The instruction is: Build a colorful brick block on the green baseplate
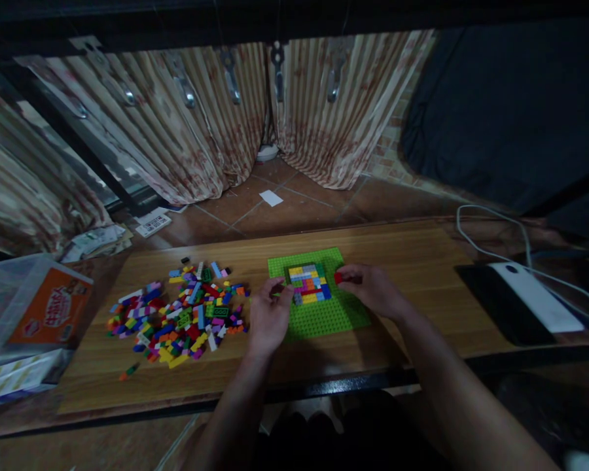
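A green studded baseplate [341, 322] lies on the wooden table, bearing a low, multicoloured block of toy bricks [308, 284]. At the plate's right edge, my right hand [373, 288] pinches a small red brick [338, 277] between thumb and fingertips, apart from the built block. My left hand [269, 317] is over the plate's left side, close to the block's left edge. Its fingers are loosely curled with a gap to the thumb, and no brick shows between them. Part of the plate is hidden beneath that hand.
A wide pile of loose coloured bricks [191, 314] spreads left of the plate. At the table's right end are a black and white flat device [535, 297] and a white cable [527, 242]. A clear plastic box [0, 281] with an orange label stands far left.
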`<action>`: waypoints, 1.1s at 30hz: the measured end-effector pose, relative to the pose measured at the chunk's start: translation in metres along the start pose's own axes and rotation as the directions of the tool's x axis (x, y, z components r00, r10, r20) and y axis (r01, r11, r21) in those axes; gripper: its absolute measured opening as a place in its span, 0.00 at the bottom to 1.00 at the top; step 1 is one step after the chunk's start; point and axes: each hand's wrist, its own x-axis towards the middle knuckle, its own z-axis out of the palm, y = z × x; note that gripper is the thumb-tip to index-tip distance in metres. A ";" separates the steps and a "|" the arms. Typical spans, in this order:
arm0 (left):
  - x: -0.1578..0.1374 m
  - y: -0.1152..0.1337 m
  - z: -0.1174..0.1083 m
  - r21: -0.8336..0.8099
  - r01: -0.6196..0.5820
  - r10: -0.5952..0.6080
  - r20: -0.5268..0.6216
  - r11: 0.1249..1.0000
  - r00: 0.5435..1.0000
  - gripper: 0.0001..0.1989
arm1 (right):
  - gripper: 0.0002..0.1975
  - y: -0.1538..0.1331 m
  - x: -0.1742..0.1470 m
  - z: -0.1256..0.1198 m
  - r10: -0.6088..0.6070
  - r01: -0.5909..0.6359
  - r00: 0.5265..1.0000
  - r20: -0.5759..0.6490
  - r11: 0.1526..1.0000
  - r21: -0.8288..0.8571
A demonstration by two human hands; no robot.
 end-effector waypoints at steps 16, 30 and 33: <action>-0.010 0.010 0.006 0.448 -0.065 -0.008 0.159 0.892 0.987 0.20 | 0.20 -0.004 0.005 0.023 0.031 -0.032 0.998 0.051 0.999 0.013; -0.011 0.006 0.005 0.474 -0.106 0.015 0.192 0.874 0.981 0.20 | 0.20 0.003 0.017 0.029 0.128 -0.134 0.990 -0.066 0.987 -0.090; -0.011 0.006 0.006 0.480 -0.114 0.021 0.196 0.870 0.980 0.20 | 0.20 0.000 0.020 0.031 0.127 -0.141 0.987 -0.096 0.978 -0.152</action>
